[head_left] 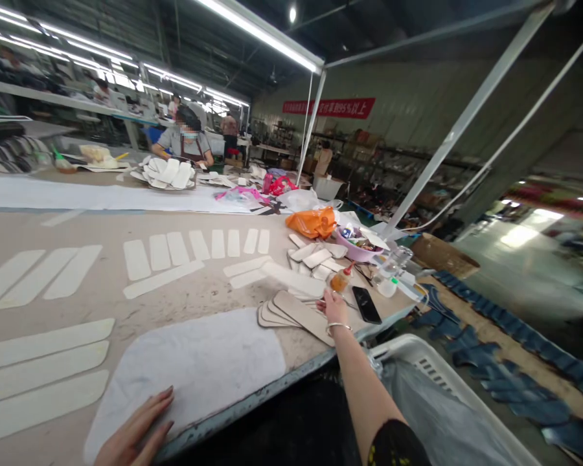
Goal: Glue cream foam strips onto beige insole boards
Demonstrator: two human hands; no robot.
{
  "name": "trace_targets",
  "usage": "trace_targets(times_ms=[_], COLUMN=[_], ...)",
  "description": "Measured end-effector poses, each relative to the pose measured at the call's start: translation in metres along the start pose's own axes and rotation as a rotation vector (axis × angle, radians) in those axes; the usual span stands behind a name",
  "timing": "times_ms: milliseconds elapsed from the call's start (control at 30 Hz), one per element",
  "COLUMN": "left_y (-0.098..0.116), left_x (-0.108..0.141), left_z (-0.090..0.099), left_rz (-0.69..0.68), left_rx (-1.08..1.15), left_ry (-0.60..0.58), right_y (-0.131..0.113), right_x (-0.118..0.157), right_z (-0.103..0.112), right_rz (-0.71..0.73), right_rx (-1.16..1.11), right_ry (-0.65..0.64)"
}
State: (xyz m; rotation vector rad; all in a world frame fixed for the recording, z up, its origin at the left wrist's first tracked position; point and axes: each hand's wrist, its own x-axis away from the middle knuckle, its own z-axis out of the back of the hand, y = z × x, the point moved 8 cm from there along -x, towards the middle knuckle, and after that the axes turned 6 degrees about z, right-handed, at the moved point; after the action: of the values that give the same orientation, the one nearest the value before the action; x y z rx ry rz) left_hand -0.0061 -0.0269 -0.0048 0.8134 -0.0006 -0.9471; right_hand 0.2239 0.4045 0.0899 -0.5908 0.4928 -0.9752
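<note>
My left hand [138, 430] lies with its fingers apart on the near edge of a large white rounded sheet [199, 362], holding nothing. My right hand [334, 308], with a bracelet at the wrist, reaches out over the table's right side. Its fingers are bent beside a fanned stack of beige strips [291, 312]; what lies between the fingertips is too small to name. Just beyond that hand stands an orange bottle with a red tip [341, 279]. A black phone [366, 304] rests to its right.
White strips [53, 343] lie in rows at left. An orange bag [311, 222] and pink basin [359, 246] stand behind the right hand. Below the table edge is a white crate [427, 362]. A person [187, 139] sits across the table.
</note>
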Motion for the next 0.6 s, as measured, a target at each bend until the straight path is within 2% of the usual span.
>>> trace_targets(times_ms=[67,133,200,267,333,400,500,533,600], left_y=[0.002,0.006,0.015,0.025,0.03,0.026,0.005,-0.005,-0.025], left_x=[-0.001,0.0,0.002,0.001,-0.006,-0.015,-0.027,-0.029,-0.032], left_z=[0.003,0.006,0.009,0.014,0.024,0.041,0.071,0.08,0.094], left_rz=[-0.016,-0.032,-0.04,-0.033,0.021,0.107,0.27,0.326,0.417], left_rx=[0.003,-0.009,-0.025,-0.039,-0.099,-0.176,-0.352,-0.422,-0.54], left_ry=[0.018,0.017,0.001,-0.022,-0.008,0.031,0.053,0.042,0.002], right_y=[0.011,0.016,0.015,0.026,0.037,0.042,0.038,0.032,0.014], right_x=[-0.004,0.006,0.024,0.037,0.039,0.034,0.031,0.032,0.039], right_z=[0.002,-0.01,-0.033,-0.052,-0.063,-0.069,-0.068,-0.063,-0.049], right_rz=[-0.004,0.078,0.262,0.342,0.411,0.483,0.546,0.557,0.581], right_rx=[0.024,0.118,0.335,0.531,0.643,0.668,0.661,0.658,0.64], right_ry=[0.031,0.0,-0.118,-0.22,-0.274,-0.33,-0.405,-0.381,-0.24])
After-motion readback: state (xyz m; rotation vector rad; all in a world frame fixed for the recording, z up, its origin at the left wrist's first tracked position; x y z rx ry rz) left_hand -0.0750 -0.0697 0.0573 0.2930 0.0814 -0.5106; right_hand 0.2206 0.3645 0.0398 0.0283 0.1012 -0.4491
